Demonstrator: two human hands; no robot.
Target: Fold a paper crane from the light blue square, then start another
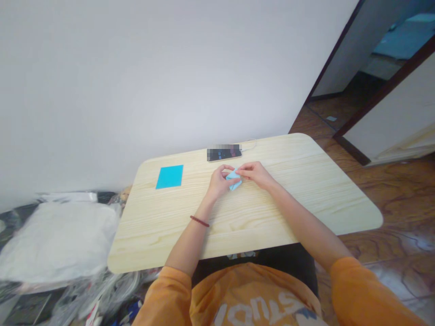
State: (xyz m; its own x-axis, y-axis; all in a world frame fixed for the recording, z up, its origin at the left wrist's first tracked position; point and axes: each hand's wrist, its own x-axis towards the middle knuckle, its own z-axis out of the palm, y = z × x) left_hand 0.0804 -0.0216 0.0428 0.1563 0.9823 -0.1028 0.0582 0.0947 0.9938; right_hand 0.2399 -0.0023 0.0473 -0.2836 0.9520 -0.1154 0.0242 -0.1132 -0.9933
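Observation:
A small folded piece of light blue paper (234,179) is between my two hands, over the middle of the table. My left hand (220,181) grips its left side, with the thumb across the front. From the right, my right hand (254,174) pinches the paper's upper right edge between thumb and fingertips. Some of the paper is hidden behind the left thumb and fingers. Farther left lies a square of bright blue paper (170,176), flat on the tabletop and apart from both hands.
The pale wooden table (156,235) has rounded corners and stands against a white wall (152,81). Behind my hands lies a phone (224,153) with a white cable (250,146). A white bag-like bundle (61,240) sits at the left, and a doorway opens at right.

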